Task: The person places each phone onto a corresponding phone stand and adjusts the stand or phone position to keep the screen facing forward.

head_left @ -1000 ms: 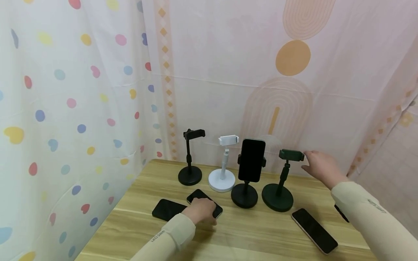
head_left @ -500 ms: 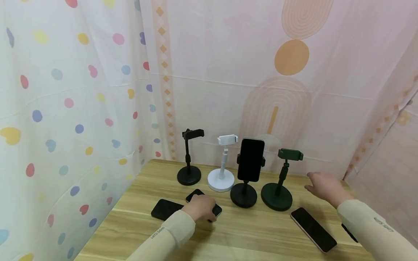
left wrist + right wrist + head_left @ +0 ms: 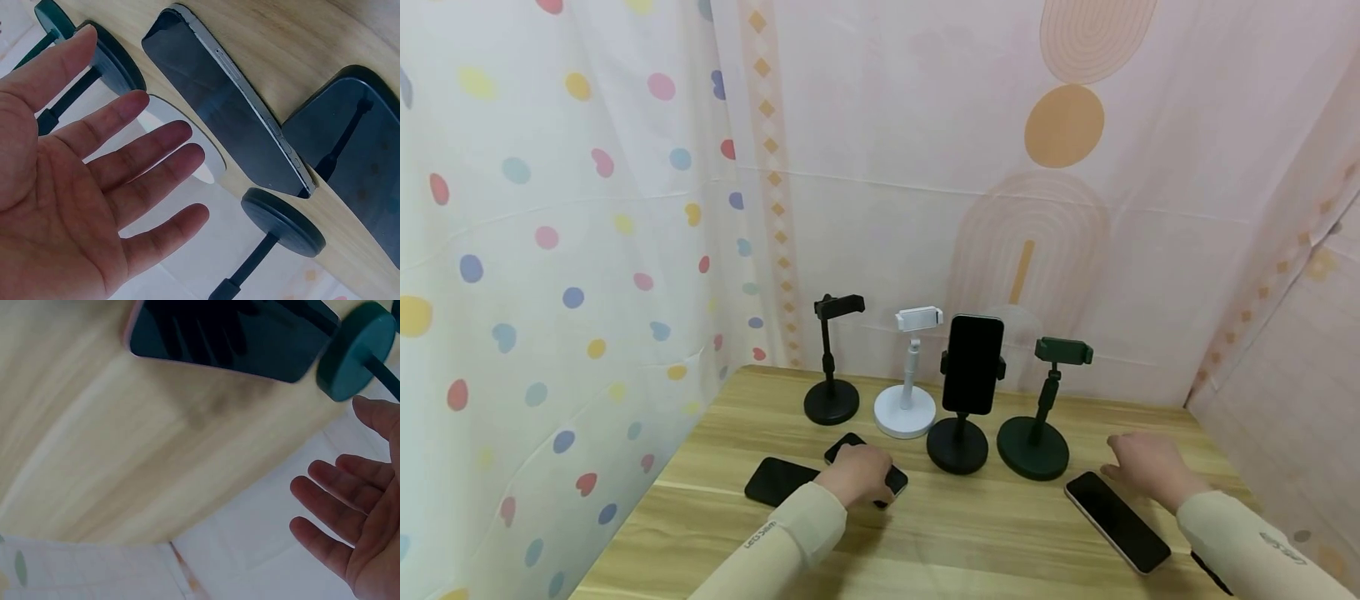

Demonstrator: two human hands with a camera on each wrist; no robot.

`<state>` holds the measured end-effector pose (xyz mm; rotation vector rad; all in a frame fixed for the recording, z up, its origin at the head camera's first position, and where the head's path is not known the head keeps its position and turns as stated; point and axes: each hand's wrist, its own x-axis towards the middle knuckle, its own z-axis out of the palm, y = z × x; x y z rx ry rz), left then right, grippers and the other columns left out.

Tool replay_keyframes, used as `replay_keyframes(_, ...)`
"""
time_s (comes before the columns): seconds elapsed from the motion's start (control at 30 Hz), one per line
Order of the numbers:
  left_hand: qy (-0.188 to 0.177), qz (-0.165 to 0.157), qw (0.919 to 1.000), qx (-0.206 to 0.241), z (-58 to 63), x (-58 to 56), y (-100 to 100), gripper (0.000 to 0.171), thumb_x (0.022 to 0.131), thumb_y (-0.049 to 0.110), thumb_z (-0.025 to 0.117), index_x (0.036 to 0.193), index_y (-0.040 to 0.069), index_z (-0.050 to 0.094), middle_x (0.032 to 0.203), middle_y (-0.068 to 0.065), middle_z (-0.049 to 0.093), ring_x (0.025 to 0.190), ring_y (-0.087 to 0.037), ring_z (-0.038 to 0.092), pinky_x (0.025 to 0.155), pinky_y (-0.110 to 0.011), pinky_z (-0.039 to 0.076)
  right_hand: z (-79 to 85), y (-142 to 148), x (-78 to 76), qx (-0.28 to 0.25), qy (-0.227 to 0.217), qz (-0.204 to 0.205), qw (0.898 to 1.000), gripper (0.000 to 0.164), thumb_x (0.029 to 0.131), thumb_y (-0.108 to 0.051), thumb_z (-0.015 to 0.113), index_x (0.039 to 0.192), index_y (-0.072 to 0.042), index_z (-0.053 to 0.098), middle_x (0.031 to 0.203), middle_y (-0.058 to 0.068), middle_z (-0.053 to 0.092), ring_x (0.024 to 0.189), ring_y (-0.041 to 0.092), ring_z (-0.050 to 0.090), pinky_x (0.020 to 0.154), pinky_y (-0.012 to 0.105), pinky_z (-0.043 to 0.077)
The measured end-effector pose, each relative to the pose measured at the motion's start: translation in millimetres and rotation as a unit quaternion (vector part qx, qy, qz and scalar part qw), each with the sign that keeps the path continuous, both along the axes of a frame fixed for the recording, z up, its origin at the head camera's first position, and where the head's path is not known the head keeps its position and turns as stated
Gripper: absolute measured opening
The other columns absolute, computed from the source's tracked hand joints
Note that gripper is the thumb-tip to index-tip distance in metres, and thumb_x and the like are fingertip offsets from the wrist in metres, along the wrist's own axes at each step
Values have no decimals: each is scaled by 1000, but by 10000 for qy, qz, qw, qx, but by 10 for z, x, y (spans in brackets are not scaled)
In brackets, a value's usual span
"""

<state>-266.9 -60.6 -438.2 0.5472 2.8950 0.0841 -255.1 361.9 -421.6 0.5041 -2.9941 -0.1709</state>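
My left hand (image 3: pixel 859 473) hovers over a black-screened smartphone (image 3: pixel 896 481), hiding its middle in the head view. In the left wrist view the fingers are spread and apart from that phone, holding nothing. A second dark smartphone (image 3: pixel 778 481) lies to the left, partly behind the forearm. On the right side my right hand (image 3: pixel 1153 468) is held above the table with relaxed, parted fingers, empty. Just left of it lies a smartphone with a pale pinkish edge (image 3: pixel 1117 521). Nearest to this hand among the stands is a dark green phone stand (image 3: pixel 1033 450) with an empty clamp.
Along the back of the wooden table (image 3: pixel 955 542) stand a black phone stand (image 3: pixel 831 402) and a white phone stand (image 3: pixel 905 411), both with empty clamps. Another black stand (image 3: pixel 957 446) bears an upright smartphone (image 3: pixel 973 364). Patterned curtains (image 3: pixel 880 242) hang behind and beside.
My right hand has come away from the green stand's clamp and moved down and slightly right, close to the pinkish-edged smartphone. The left hand has stayed almost still. The head view has shifted slightly.
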Motion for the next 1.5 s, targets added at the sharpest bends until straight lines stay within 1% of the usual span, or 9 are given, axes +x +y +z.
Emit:
replay_keyframes(0.2, 23, -7, 9999, -132, -21, -30, 15, 28, 82, 36, 81, 96, 13, 72, 88, 0, 68, 82, -20, 62, 92, -50, 45, -143, 53, 113, -299, -432, -198, 9984, 37, 86, -29, 77, 96, 5, 66, 83, 11, 67, 72, 30, 66, 64, 48, 54)
replay_keyframes(0.33, 29, -27, 9998, -199, -31, -42, 17, 27, 84, 35, 79, 98, 14, 72, 91, -1, 68, 88, -22, 64, 91, -49, 46, -227, 72, 192, -476, -641, -381, 9961, 41, 88, -40, 74, 82, -1, 61, 72, 5, 60, 64, 22, 59, 59, 43, 51)
replay_keyframes(0.47, 123, -87, 9995, -292, -46, -46, 14, 25, 85, 36, 78, 96, 14, 72, 89, 0, 67, 87, -21, 64, 89, -48, 47, -311, 61, 281, -689, -773, -623, 9927, 49, 85, -49, 73, 68, -11, 49, 59, -1, 44, 53, 15, 42, 50, 34, 38)
replay_keyframes(0.57, 176, -125, 9993, -308, -58, -51, 15, 23, 85, 36, 78, 92, 15, 71, 85, 1, 65, 84, -20, 63, 88, -47, 48, -355, 46, 336, -799, -850, -834, 9897, 54, 81, -55, 74, 65, -12, 46, 58, -1, 41, 52, 14, 39, 48, 31, 33)
replay_keyframes(0.73, 245, -145, 9989, -372, -62, -54, 29, 23, 85, 36, 78, 88, 15, 70, 82, 1, 64, 82, -18, 63, 86, -47, 49, -425, 33, 404, -876, -1012, -1171, 9841, 59, 76, -63, 75, 68, -11, 47, 62, 0, 45, 55, 15, 43, 48, 32, 35)
replay_keyframes(1.03, 164, -91, 9993, -327, -70, -45, 41, 23, 85, 36, 79, 86, 15, 68, 82, 1, 63, 81, -18, 62, 86, -48, 48, -546, 38, 486, -1103, -992, -1202, 9816, 56, 76, -58, 77, 64, -10, 51, 61, 1, 48, 54, 17, 44, 49, 34, 37)
replay_keyframes(1.17, 180, -113, 9993, -319, -69, -41, 47, 22, 85, 35, 78, 85, 15, 68, 82, 1, 64, 81, -18, 62, 87, -49, 47, -581, 39, 502, -1158, -1108, -1210, 9796, 54, 78, -55, 77, 68, -8, 53, 63, 2, 49, 54, 17, 45, 50, 34, 39)
replay_keyframes(1.4, 214, -184, 9989, -370, -51, -37, 63, 21, 86, 35, 77, 86, 15, 68, 82, 0, 63, 80, -18, 60, 83, -47, 48, -642, 60, 533, -1144, -1053, -984, 9829, 55, 80, -51, 77, 76, 0, 58, 68, 4, 52, 61, 19, 45, 57, 38, 43)
replay_keyframes(1.5, 199, -187, 9990, -345, -45, -34, 64, 21, 86, 35, 76, 85, 15, 67, 82, 0, 63, 80, -18, 61, 83, -47, 49, -645, 59, 526, -1289, -1115, -1015, 9801, 52, 80, -47, 79, 76, 1, 59, 69, 4, 52, 62, 19, 46, 59, 37, 44)
